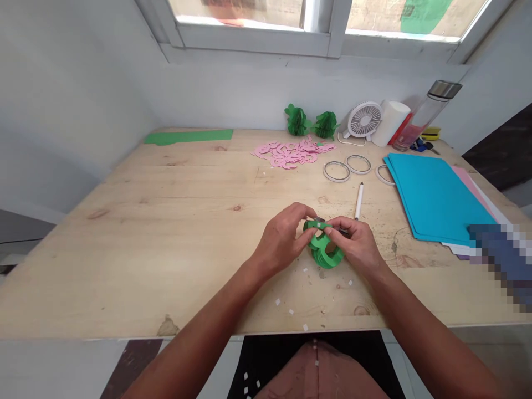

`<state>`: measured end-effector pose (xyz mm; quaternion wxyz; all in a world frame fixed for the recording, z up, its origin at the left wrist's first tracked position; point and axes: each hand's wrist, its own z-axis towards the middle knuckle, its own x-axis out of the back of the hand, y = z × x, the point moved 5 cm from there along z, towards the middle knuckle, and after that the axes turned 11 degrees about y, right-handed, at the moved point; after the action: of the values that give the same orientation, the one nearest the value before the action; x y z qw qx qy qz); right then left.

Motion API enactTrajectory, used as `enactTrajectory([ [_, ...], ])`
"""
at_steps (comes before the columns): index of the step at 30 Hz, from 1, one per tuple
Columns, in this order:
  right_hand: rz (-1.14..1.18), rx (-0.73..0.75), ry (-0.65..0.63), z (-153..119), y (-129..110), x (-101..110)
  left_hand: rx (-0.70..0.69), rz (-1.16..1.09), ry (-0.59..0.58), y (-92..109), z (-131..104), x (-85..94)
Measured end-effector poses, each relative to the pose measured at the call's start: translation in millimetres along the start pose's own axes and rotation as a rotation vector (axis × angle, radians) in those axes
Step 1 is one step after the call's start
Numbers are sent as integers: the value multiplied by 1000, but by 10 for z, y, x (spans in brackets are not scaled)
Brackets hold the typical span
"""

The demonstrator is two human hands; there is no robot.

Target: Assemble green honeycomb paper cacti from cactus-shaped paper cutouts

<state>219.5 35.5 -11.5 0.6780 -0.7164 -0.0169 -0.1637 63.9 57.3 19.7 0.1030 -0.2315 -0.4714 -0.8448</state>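
Observation:
A layered stack of green paper cut-outs point(326, 257) with looped openings is held between my two hands, just above the table near its front edge. My left hand point(282, 235) pinches its left side between thumb and fingers. From the right, my right hand point(361, 243) grips the upper part with thumb and fingertips. A small white square point(318, 224) sits on the top green strip. Something dark shows by the fingertips of both hands, too covered to make out. Small white scraps point(305, 327) lie on the wood below the hands.
Beyond the hands lie a white pen point(359, 200), tape rolls point(336, 171) and pink paper cut-outs point(286, 152). Two green paper figures point(296, 121), a small fan point(364, 121) and a glass bottle point(428, 113) stand along the wall. Blue sheets point(444, 199) are stacked at right.

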Motion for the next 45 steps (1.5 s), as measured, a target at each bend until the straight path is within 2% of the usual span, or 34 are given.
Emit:
enactTrajectory([
  [2, -6, -21, 35, 3, 21, 9, -152, 169, 146, 75, -23, 15],
  [5, -28, 20, 66, 12, 31, 16, -261, 322, 202, 119, -56, -35],
  [9, -70, 119, 114, 20, 30, 25, -239, 375, 191, 87, -72, -97],
  [15, -89, 124, 103, 16, 74, -6, -201, 394, 237, 71, -79, -117],
  [20, -88, 193, 119, 15, 68, -6, -184, 367, 243, 72, -76, -127],
  [27, -52, 145, 113, -1, 56, -11, -157, 304, 269, 70, -80, -88],
  [35, -36, 132, 122, 3, 49, -11, -41, 259, 224, -3, -54, -107],
  [39, -21, 81, 112, 9, 76, -13, 93, 109, 208, -25, -38, 3],
  [41, -25, 56, 120, 12, 93, -6, 127, 35, 148, 7, -75, 100],
  [45, -77, 85, 128, 8, 92, -6, 151, -47, -107, 79, -257, 247],
])
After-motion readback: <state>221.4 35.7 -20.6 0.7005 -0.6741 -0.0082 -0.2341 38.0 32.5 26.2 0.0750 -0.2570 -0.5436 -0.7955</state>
